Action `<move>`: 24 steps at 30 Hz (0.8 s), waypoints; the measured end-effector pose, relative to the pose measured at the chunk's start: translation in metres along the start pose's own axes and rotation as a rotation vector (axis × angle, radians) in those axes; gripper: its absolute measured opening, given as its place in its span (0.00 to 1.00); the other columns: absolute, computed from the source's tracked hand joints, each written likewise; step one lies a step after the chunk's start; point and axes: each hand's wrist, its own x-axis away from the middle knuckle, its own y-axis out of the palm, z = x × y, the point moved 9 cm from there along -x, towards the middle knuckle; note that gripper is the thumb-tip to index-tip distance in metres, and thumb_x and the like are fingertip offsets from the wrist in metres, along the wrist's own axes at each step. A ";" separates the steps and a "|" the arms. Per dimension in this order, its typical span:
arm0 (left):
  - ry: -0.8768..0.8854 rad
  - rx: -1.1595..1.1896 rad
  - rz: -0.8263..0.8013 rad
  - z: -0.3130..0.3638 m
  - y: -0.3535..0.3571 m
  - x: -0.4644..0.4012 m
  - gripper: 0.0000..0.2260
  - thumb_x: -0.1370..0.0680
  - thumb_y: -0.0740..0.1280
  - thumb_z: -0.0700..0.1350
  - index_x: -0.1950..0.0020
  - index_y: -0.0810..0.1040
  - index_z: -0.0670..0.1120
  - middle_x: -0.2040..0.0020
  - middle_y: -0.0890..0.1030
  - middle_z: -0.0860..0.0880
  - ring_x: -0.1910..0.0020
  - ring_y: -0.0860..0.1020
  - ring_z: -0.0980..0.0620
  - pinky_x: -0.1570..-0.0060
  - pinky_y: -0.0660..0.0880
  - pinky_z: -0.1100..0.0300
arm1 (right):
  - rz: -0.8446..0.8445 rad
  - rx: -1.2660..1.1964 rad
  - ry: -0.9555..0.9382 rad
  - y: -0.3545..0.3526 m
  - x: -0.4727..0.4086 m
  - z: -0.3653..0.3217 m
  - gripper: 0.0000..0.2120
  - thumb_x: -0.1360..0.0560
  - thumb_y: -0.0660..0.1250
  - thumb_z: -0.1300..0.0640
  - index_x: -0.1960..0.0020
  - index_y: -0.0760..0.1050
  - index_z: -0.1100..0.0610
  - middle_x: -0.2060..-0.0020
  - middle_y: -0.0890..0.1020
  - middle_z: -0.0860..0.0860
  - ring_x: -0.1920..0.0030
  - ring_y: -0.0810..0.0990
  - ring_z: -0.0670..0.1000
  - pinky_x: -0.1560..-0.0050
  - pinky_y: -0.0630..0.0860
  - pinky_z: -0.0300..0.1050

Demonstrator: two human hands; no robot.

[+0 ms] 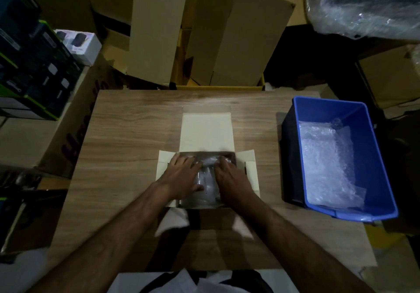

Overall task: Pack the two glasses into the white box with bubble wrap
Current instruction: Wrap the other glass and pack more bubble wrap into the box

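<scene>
The white box (207, 131) lies open in the middle of the wooden table, its lid flap pointing away from me and its side flaps spread. Both of my hands are inside it. My left hand (181, 174) lies flat with fingers spread on the left side of the bubble-wrapped bundle (208, 174). My right hand (229, 176) presses on the right side of the same bundle. Clear plastic shows between the two hands. Individual glasses cannot be made out under the wrap.
A blue plastic bin (377, 156) with loose bubble wrap (327, 163) inside stands at the table's right. Cardboard boxes (227, 37) lean behind the table. Stacked dark product boxes (34, 65) sit at the left. A large bubble-wrapped pile (368, 3) is at the top right.
</scene>
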 end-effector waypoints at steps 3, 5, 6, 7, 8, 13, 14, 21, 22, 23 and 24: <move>-0.007 0.033 0.013 -0.002 0.000 0.000 0.34 0.23 0.65 0.63 0.22 0.63 0.49 0.24 0.66 0.44 0.24 0.63 0.43 0.22 0.49 0.43 | 0.078 -0.041 -0.006 -0.011 0.004 -0.001 0.43 0.32 0.77 0.58 0.23 0.63 0.59 0.25 0.65 0.61 0.27 0.67 0.62 0.33 0.72 0.53; -0.036 0.100 0.088 -0.004 -0.006 0.003 0.27 0.22 0.66 0.60 0.26 0.69 0.50 0.28 0.70 0.44 0.27 0.67 0.43 0.22 0.52 0.42 | 0.168 -0.126 0.006 -0.022 0.005 0.001 0.34 0.32 0.73 0.62 0.27 0.70 0.57 0.29 0.69 0.60 0.31 0.70 0.60 0.37 0.75 0.52; -0.055 0.140 0.151 -0.007 -0.010 0.004 0.22 0.21 0.66 0.57 0.30 0.73 0.50 0.31 0.73 0.44 0.29 0.69 0.44 0.23 0.53 0.42 | 0.206 -0.145 0.026 -0.026 0.006 0.004 0.29 0.31 0.71 0.63 0.30 0.73 0.56 0.30 0.70 0.59 0.34 0.72 0.59 0.40 0.77 0.51; -0.075 0.160 0.211 -0.010 -0.013 0.006 0.16 0.20 0.65 0.53 0.34 0.76 0.50 0.34 0.75 0.45 0.31 0.71 0.44 0.23 0.55 0.43 | 0.233 -0.138 0.050 -0.029 0.005 0.006 0.25 0.31 0.70 0.64 0.34 0.76 0.56 0.32 0.72 0.58 0.37 0.74 0.58 0.43 0.77 0.50; -0.093 0.161 0.255 -0.013 -0.015 0.007 0.12 0.20 0.65 0.48 0.38 0.78 0.49 0.37 0.76 0.45 0.34 0.74 0.44 0.24 0.57 0.44 | 0.248 -0.115 0.067 -0.030 0.004 0.007 0.22 0.31 0.69 0.64 0.38 0.78 0.55 0.33 0.73 0.57 0.39 0.75 0.58 0.46 0.77 0.50; -0.074 0.091 0.294 -0.014 -0.022 0.004 0.15 0.29 0.69 0.34 0.46 0.84 0.47 0.47 0.82 0.46 0.43 0.79 0.43 0.36 0.68 0.47 | 0.338 -0.089 0.055 -0.029 0.002 0.004 0.17 0.34 0.72 0.63 0.45 0.81 0.56 0.39 0.78 0.59 0.44 0.78 0.61 0.55 0.78 0.52; -0.072 0.102 0.309 -0.016 -0.025 0.004 0.15 0.30 0.69 0.33 0.48 0.84 0.47 0.49 0.83 0.46 0.45 0.80 0.43 0.39 0.69 0.47 | 0.373 -0.097 0.059 -0.030 0.003 0.004 0.17 0.34 0.72 0.62 0.45 0.80 0.56 0.41 0.78 0.58 0.45 0.78 0.60 0.55 0.77 0.51; 0.034 0.321 0.532 -0.041 -0.058 0.031 0.10 0.30 0.70 0.33 0.56 0.80 0.48 0.58 0.82 0.49 0.58 0.79 0.48 0.58 0.65 0.61 | 0.545 -0.036 0.084 -0.052 0.001 0.000 0.12 0.31 0.72 0.60 0.50 0.74 0.55 0.54 0.79 0.53 0.56 0.74 0.55 0.57 0.71 0.50; 0.048 0.343 0.530 -0.043 -0.064 0.034 0.11 0.29 0.70 0.32 0.55 0.80 0.47 0.58 0.81 0.49 0.58 0.77 0.49 0.59 0.66 0.62 | 0.572 -0.024 0.076 -0.057 0.002 -0.002 0.11 0.31 0.72 0.62 0.52 0.74 0.55 0.57 0.79 0.52 0.58 0.74 0.55 0.57 0.68 0.49; 0.054 0.351 0.526 -0.047 -0.069 0.037 0.11 0.27 0.70 0.32 0.54 0.79 0.47 0.57 0.81 0.50 0.58 0.76 0.50 0.59 0.67 0.61 | 0.593 -0.017 0.070 -0.061 0.004 -0.004 0.10 0.31 0.72 0.63 0.53 0.74 0.54 0.60 0.79 0.51 0.60 0.73 0.55 0.58 0.66 0.48; 0.056 0.336 0.528 -0.050 -0.075 0.038 0.10 0.26 0.69 0.32 0.53 0.79 0.47 0.56 0.80 0.50 0.58 0.76 0.51 0.59 0.68 0.61 | 0.595 -0.028 0.059 -0.062 0.005 -0.007 0.09 0.30 0.72 0.62 0.54 0.74 0.54 0.62 0.79 0.50 0.60 0.73 0.54 0.58 0.67 0.48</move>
